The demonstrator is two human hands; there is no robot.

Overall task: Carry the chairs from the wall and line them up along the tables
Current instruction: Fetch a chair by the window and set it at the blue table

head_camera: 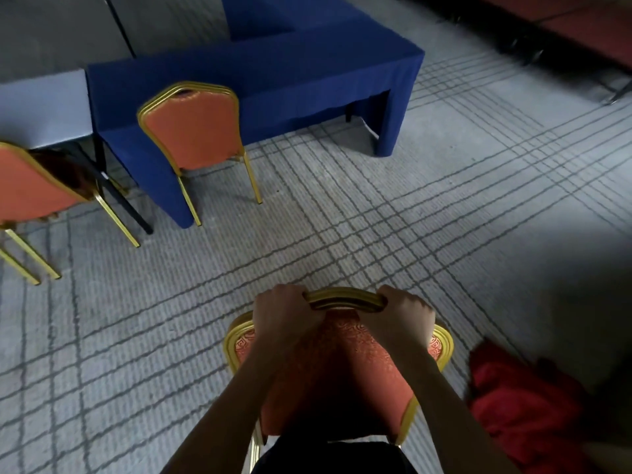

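A gold-framed chair with an orange back point(345, 367) sits low in the view, close to the person, over the grey lined carpet point(342, 234). Both hands are wrapped tight over its top rail: the left hand point(284, 313) at the left corner, the right hand point(403, 313) at the right corner. Ahead and to the left, a second matching chair point(193, 131) stands pushed against the blue-draped worktop point(273, 77), and a third chair point(30, 189) stands at the far left beside an uncovered grey worktop point(41, 107). Red cloth point(523, 405) lies on the floor just right of the held chair.
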